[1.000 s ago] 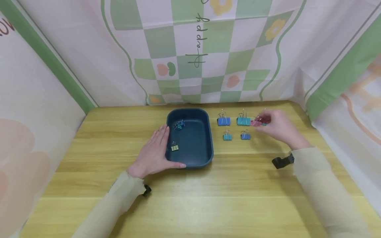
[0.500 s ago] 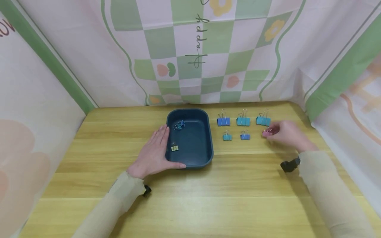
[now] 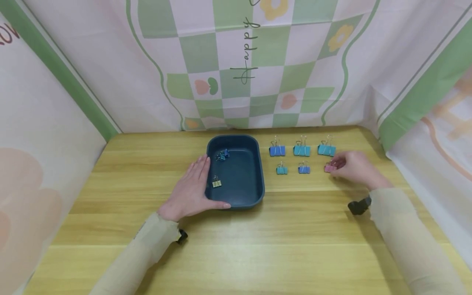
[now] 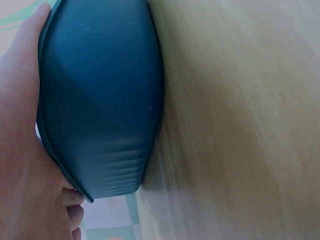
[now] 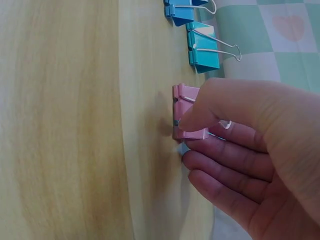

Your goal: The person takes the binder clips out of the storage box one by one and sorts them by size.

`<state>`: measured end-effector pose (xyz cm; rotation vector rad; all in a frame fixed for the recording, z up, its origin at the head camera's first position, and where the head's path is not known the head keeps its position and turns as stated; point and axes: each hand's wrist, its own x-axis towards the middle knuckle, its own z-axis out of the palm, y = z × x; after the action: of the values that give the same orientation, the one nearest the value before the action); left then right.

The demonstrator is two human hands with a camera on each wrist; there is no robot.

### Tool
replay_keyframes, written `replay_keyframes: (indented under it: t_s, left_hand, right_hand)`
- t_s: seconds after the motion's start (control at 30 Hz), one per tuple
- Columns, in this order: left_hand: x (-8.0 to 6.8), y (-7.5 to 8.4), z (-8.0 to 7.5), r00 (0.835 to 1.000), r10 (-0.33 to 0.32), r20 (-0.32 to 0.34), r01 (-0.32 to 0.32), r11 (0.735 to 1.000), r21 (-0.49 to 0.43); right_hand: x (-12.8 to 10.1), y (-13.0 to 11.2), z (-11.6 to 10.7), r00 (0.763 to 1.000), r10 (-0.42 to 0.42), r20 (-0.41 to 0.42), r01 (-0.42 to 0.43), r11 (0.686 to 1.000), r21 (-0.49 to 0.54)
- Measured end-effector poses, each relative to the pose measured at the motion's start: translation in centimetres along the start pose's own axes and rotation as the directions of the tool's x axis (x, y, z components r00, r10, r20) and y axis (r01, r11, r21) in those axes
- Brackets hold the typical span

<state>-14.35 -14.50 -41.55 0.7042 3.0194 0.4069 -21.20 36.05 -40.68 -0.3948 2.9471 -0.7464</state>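
In the head view my right hand (image 3: 355,168) pinches a small pink binder clip (image 3: 329,167) between thumb and fingers, low at the table's right. Up close in the right wrist view, the thumb lies across the pink clip (image 5: 186,112); the other fingers are partly behind it. My left hand (image 3: 191,188) rests against the left side and near corner of a dark blue tray (image 3: 261,180), fingers extended along the rim. Inside the tray lie a yellow binder clip (image 3: 216,183) and a small cluster of blue and teal clips (image 3: 222,155).
Three larger clips stand in a back row: blue (image 3: 277,150), teal (image 3: 302,150) and another teal clip (image 3: 326,150). In front of them are a small teal clip (image 3: 282,170) and a small blue clip (image 3: 304,169). A patterned curtain (image 3: 236,98) hangs behind the wooden table.
My right hand has brought the pink clip from beside the back row toward the near right, then slightly lower onto the front row's line. The left hand and tray have stayed put.
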Motion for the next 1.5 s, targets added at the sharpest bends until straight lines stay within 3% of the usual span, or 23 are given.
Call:
replay_keyframes:
  t_s: [0.4,0.73,0.9,1.17,1.5]
  left_hand:
    - [0.0,-0.1,0.1,1.000,-0.008,0.008,0.008,1.000,-0.001]
    - [0.0,-0.2,0.1,1.000,-0.006,0.010,0.006,1.000,0.011]
    - [0.1,-0.2,0.1,1.000,-0.012,0.012,0.011,1.000,0.013]
    - [0.1,-0.1,0.1,1.000,-0.014,0.011,0.014,1.000,0.001]
    - [0.1,-0.2,0.2,1.000,-0.018,0.014,0.018,1.000,0.004]
  right_hand:
    - [0.3,-3.2,-2.0,0.999,0.048,-0.004,-0.048,0.998,0.045]
    - [1.4,-10.5,-3.0,0.995,-0.089,-0.053,0.089,0.996,-0.011]
    - [2.3,-14.1,-1.7,0.975,-0.213,-0.061,0.214,0.977,0.004]
    - [3.7,-18.8,1.9,0.913,-0.408,-0.031,0.407,0.913,-0.016]
    - [4.8,-22.9,7.1,0.881,-0.464,0.092,0.461,0.886,0.046]
